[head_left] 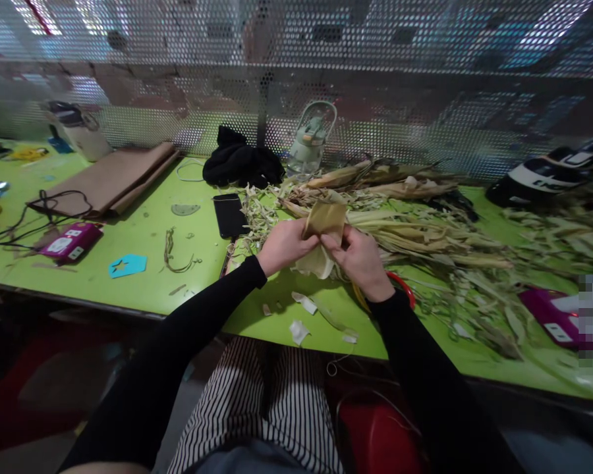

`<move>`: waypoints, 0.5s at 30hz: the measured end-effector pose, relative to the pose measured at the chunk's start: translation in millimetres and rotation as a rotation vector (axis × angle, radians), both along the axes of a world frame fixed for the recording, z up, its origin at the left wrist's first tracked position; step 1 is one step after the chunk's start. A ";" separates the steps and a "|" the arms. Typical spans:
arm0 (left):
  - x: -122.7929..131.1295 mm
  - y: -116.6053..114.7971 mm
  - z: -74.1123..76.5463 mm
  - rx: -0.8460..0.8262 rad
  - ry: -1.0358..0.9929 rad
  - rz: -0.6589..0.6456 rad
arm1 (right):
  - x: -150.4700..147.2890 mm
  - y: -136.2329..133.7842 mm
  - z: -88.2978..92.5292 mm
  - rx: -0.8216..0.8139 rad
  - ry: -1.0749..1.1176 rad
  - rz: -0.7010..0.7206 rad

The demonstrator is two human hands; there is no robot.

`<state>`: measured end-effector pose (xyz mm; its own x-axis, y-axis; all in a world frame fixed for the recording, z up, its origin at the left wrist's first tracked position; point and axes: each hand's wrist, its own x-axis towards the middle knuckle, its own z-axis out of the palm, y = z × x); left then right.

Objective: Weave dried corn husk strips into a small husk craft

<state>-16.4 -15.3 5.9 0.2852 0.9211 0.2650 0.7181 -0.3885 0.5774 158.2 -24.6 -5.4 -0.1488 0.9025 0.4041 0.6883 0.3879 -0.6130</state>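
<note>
A pale tan corn husk (pixel 328 218) is held upright between my two hands above the near part of the green table. My left hand (pixel 287 245) pinches it from the left, and my right hand (pixel 362 260) grips it from the right, thumbs close together at its middle. The lower end of the husk spreads out below my fingers. Behind my hands lies a heap of dried husks (pixel 420 234) with shredded strips around it. Partly under my right wrist is a pair of scissors or a ring with red and yellow handles (pixel 404 289), mostly hidden.
The green table (pixel 207 289) runs along a perforated metal screen (pixel 178 99). Around me are a phone (pixel 230 216), black cloth (pixel 244 161), a clear bottle (pixel 309 148), a dark bottle (pixel 538 176), brown paper (pixel 123 174), a purple device (pixel 74 241) and husk scraps (pixel 299 332).
</note>
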 end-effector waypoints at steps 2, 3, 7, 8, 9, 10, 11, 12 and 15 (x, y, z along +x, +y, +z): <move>0.4 -0.4 0.1 0.012 -0.001 -0.003 | 0.7 0.4 -1.6 0.014 -0.006 0.001; 0.4 -0.5 0.1 0.013 -0.001 -0.006 | 1.3 0.8 -2.5 0.027 -0.018 -0.008; 0.1 0.0 -0.4 -0.002 -0.003 -0.012 | 2.3 2.6 -4.9 0.065 -0.071 -0.043; 0.1 0.1 -1.0 0.000 -0.003 -0.010 | 2.0 2.7 -5.2 0.066 -0.083 -0.045; 0.2 0.2 -1.7 0.006 -0.001 -0.007 | 1.6 2.6 -5.5 0.068 -0.097 -0.047; 0.3 0.1 -2.6 0.014 0.005 -0.004 | 1.0 2.3 -5.7 0.070 -0.110 -0.051; 0.6 -0.1 -3.5 0.025 0.014 0.001 | 0.4 1.9 -5.9 0.075 -0.119 -0.057; 1.1 -0.5 -4.5 0.036 0.027 0.005 | -0.3 1.5 -6.1 0.079 -0.124 -0.062; 3.6 -1.5 -7.0 0.065 0.078 0.015 | -1.8 0.8 -7.2 0.080 -0.109 -0.062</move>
